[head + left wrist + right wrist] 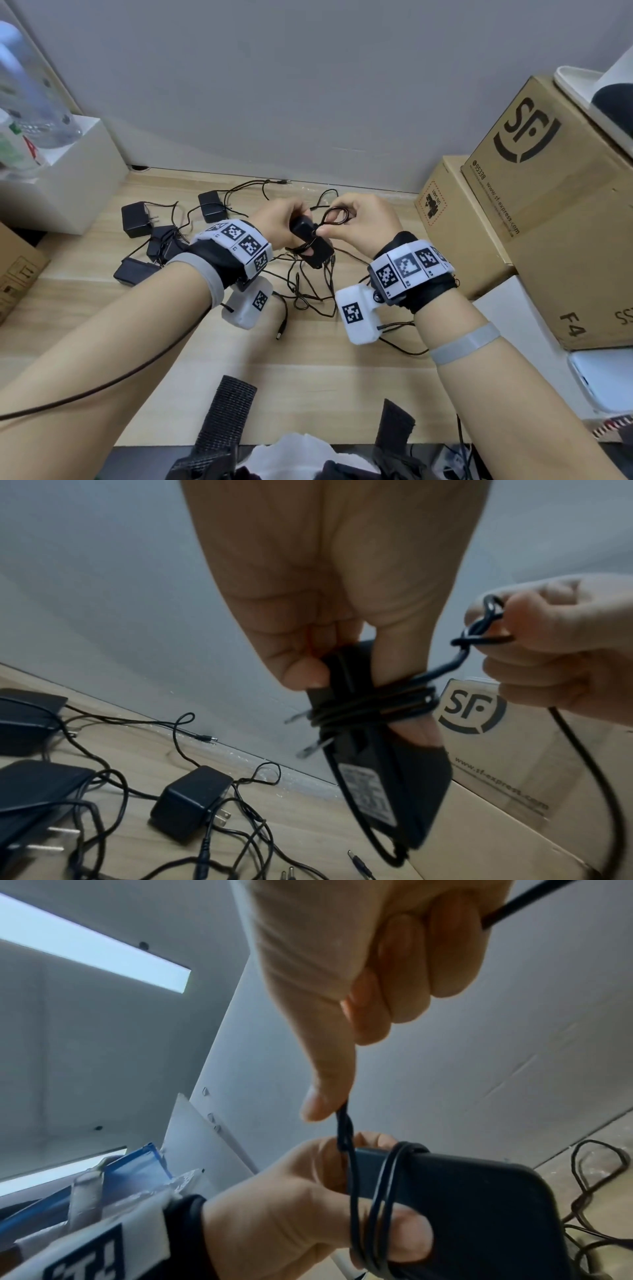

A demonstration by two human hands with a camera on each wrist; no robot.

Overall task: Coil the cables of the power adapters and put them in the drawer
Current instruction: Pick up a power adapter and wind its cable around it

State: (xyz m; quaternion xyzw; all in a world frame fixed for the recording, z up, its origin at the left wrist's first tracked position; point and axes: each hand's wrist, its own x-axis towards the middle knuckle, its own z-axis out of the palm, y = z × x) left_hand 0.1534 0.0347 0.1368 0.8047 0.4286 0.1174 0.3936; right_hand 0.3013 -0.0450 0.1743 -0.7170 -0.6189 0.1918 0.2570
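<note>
Overhead, grey wall behind wooden desk [308, 359]; left hand [279, 219] grips adapter [308, 236], right hand [363, 219] pinches cable [337, 217].

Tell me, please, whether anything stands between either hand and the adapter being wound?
Nothing visible does: the left hand already grips the adapter, and the right hand pinches its cable. No drawer is in view.

Both bare forearms wear black wrist wraps [219, 263] banded with white black-patterned marker tiles [407, 269], white tagged camera housings [358, 315] beneath, and grey bands [464, 344] behind.
</note>
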